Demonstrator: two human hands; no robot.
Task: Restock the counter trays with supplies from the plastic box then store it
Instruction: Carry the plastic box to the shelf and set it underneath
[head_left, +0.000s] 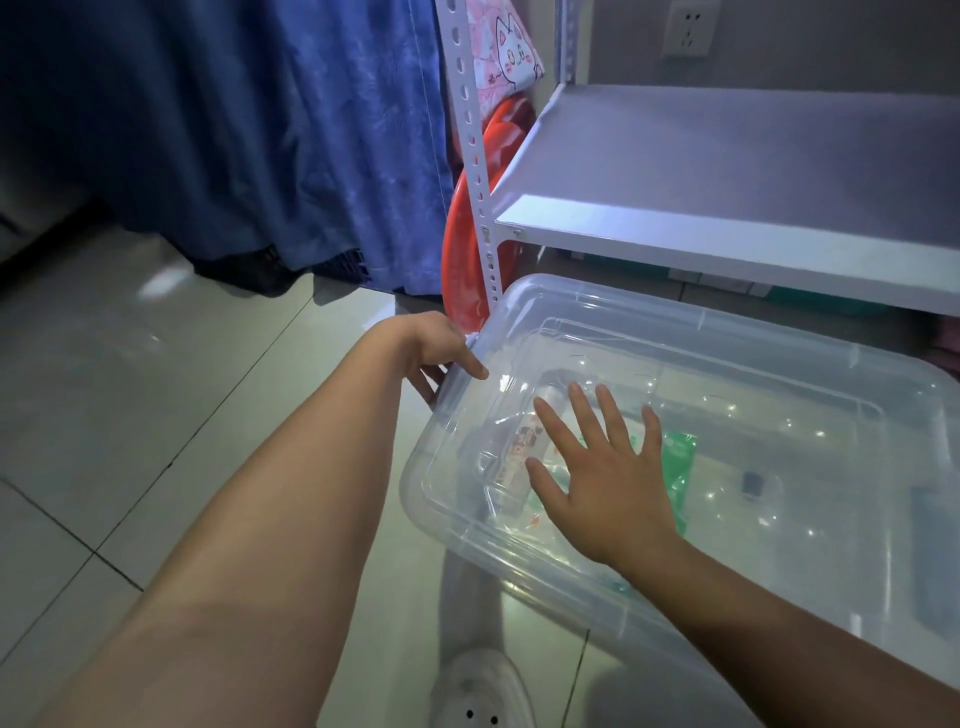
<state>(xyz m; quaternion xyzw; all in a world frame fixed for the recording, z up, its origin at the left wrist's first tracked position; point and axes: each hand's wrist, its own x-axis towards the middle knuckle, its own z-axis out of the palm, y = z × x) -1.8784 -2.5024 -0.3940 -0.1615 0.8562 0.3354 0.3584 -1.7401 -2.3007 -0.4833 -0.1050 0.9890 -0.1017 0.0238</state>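
A blue curtain (270, 135) hangs at the far left, its hem reaching the tiled floor (130, 395). Right of it stands the white perforated post (470, 150) of a shelf unit, with a red basin (467, 260) on edge just behind the post and a pink cat-print cloth (506, 47) above the basin.

The left hand (441, 358) grips the left end of the box (727, 467): the thumb lies on top of the lid's rim and the fingers (423, 382) curl under the edge, closed on it. The box is clear plastic with its lid on, held above the floor in front of the shelf unit and below the white shelf (727, 166), its far left corner close to the post. Through the lid show a printed packet (524, 449) near the left end, a green packet (678, 467) at the middle and a small dark item (751, 484) further right.

The right hand (602, 478) rests flat on the lid, palm down, fingers (582, 410) spread wide and holding nothing.

Below the box, a light shoe (483, 686) stands on the floor. A wall socket (688, 28) sits at the upper right, above the shelf.
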